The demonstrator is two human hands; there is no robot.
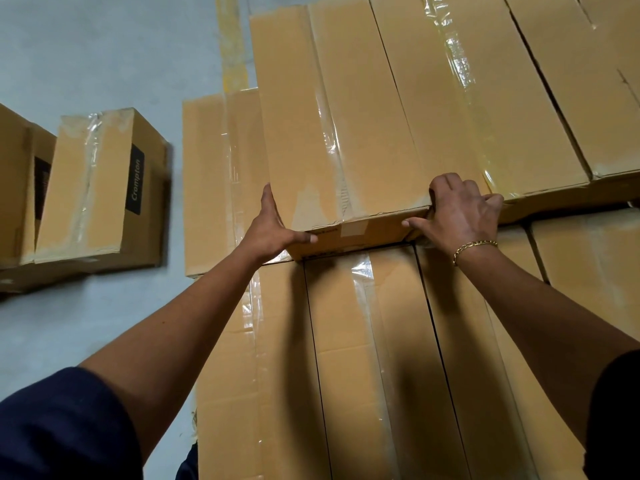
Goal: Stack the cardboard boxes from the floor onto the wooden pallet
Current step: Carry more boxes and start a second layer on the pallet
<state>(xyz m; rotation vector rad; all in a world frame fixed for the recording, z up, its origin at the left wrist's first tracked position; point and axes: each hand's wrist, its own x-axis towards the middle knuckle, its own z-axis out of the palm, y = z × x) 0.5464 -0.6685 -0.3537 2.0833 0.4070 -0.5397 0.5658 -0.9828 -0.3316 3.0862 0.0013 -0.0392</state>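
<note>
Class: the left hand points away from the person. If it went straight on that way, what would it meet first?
Probably nothing: the left hand would slide along the left side of the top box, above a lower box; depth is unclear.

The long tan cardboard box [332, 133], taped lengthwise with clear tape, lies flat at the left edge of the upper row of boxes [519, 98], on the lower-layer boxes [346, 358]. The left hand [273, 233] presses its left side; the right hand [460, 216] grips its near right corner. Two floor boxes [93, 188] sit well apart to the left, one labelled Crompton.
</note>
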